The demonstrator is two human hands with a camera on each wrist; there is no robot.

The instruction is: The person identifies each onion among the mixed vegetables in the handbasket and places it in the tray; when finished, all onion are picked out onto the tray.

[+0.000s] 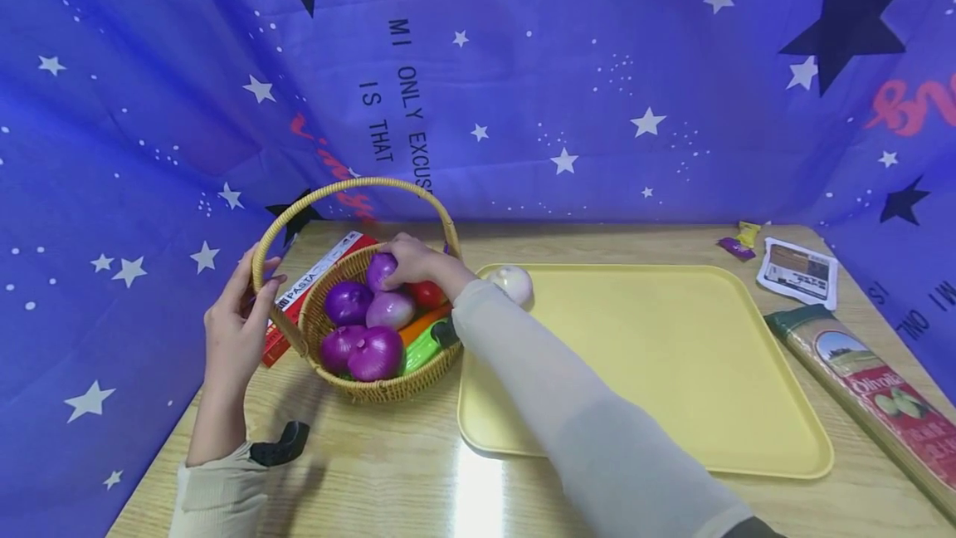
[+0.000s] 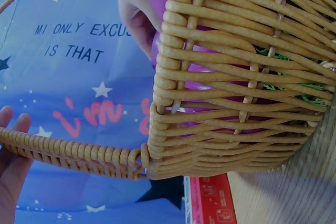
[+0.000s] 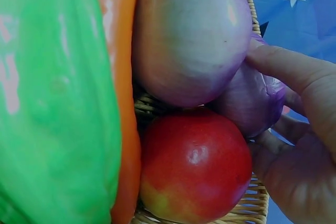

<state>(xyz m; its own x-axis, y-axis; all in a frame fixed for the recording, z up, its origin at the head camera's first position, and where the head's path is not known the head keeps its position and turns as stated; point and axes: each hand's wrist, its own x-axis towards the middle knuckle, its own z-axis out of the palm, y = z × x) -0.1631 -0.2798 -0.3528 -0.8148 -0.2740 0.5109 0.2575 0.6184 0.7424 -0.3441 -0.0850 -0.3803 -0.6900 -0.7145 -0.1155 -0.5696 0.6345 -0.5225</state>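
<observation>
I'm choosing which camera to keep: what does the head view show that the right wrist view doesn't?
Only the head view shows the yellow plastic tray, the white onion on it, and the left hand holding the woven wicker basket's handle. Only the right wrist view shows the red tomato up close. Both show the right hand gripping a purple onion.
</observation>
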